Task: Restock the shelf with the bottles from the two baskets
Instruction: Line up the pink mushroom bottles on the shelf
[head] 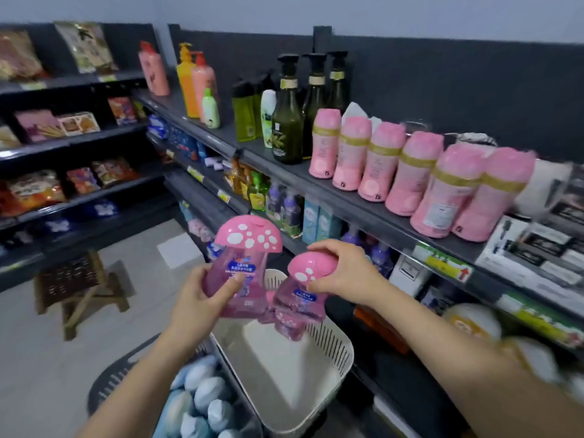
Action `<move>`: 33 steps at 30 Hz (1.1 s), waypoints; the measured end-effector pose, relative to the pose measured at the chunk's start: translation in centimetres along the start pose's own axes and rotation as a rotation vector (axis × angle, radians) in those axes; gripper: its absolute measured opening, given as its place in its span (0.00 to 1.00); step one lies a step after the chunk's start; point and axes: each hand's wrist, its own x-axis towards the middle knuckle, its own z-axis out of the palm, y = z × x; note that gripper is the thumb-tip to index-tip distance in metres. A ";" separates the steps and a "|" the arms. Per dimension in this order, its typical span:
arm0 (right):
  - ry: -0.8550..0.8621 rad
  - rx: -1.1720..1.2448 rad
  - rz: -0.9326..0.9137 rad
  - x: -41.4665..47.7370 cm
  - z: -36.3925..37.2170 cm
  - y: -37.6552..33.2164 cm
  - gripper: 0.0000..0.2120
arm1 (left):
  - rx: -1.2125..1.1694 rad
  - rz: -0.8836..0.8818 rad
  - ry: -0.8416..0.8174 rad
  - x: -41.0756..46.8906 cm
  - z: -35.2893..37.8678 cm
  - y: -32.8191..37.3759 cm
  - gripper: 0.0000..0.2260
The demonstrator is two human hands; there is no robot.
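Several blue bottles (205, 396) in dark basket (107, 379)

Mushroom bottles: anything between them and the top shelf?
Nothing visible in the air between. Left hand and right hand hold the mushroom bottles over the white basket. On the top shelf, a row of pink bottles fills the nearer stretch; some bare shelf shows further left.

Two baskets are set side by side below: left basket (110, 380) filled with rounded packs (205, 393), right basket (331, 352) nearer the shelf unit (363, 203). Above the right basket, left bottle (243, 257) is held upright in the left hand (202, 298); right bottle (303, 289), tilted, is gripped by its cap in the right hand (341, 273). A bottle row (407, 172) is lined up on the top shelf. A stool (79, 286) is placed far left.
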 end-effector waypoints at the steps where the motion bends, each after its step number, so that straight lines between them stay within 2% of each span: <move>1: 0.034 -0.001 0.018 -1.3 -0.5 -0.3 0.30 | 0.005 0.040 -0.027 -0.4 0.2 1.0 0.16; 3: 0.106 0.010 0.056 -4.4 -1.7 -0.8 0.30 | 0.009 0.122 -0.083 -1.3 1.1 2.5 0.13; 7: 0.251 -0.001 0.122 -11.3 -5.6 -1.6 0.29 | -0.049 0.193 -0.236 -3.7 4.5 6.3 0.23; 11: 0.422 -0.047 0.226 -18.8 -9.9 -1.9 0.29 | -0.084 0.323 -0.411 -8.0 9.8 10.6 0.16; 14: 0.456 -0.085 0.281 -22.4 -12.2 -1.7 0.28 | -0.101 0.360 -0.495 -9.7 12.3 11.9 0.21; 16: 0.632 -0.124 0.353 -31.0 -16.8 -1.8 0.28 | -0.138 0.428 -0.672 -15.0 18.5 15.7 0.21; 18: 0.622 -0.136 0.374 -32.0 -17.6 -1.6 0.28 | -0.169 0.428 -0.695 -15.5 19.1 16.0 0.17; 20: 0.694 -0.139 0.413 -36.3 -19.6 -1.5 0.28 | -0.199 0.461 -0.764 -18.6 22.1 17.8 0.12; 26: 0.860 -0.181 0.472 -49.0 -26.0 0.3 0.25 | -0.283 0.481 -0.874 -28.6 30.4 22.7 0.11; 30: 0.899 -0.234 0.504 -56.5 -30.1 2.3 0.26 | -0.316 0.472 -0.890 -34.1 35.3 24.6 0.18; 33: 0.909 -0.268 0.512 -61.1 -33.0 3.9 0.26 | -0.344 0.454 -0.880 -37.7 38.4 26.1 0.16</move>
